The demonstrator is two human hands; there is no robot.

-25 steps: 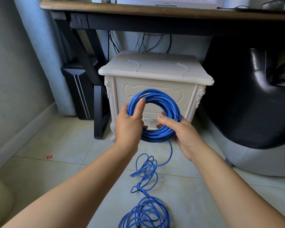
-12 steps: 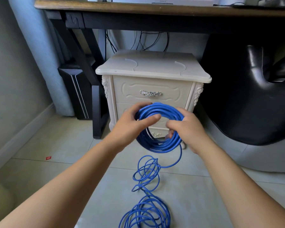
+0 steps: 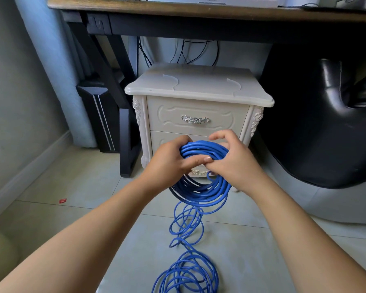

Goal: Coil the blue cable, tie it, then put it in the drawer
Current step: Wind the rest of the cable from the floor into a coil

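Fingers [image 3: 195, 160] of left hand [image 3: 167, 163] clamp blue cable [image 3: 201, 151] coil so loops stay stacked
R hand [image 3: 235, 159] fingers curl loosely at rim, prob. adding next turn; much slack on floor [image 3: 51, 218]; drawer [image 3: 197, 116] shut

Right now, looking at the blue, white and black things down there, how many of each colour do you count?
Blue: 1, the blue cable, partly coiled in both hands, the rest loose on the floor.
White: 1, the nightstand with two shut drawers.
Black: 3, the desk frame, the computer tower and the chair.
Total: 5.

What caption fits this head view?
Both hands hold a half-wound blue cable before a closed white nightstand, slack on the floor.
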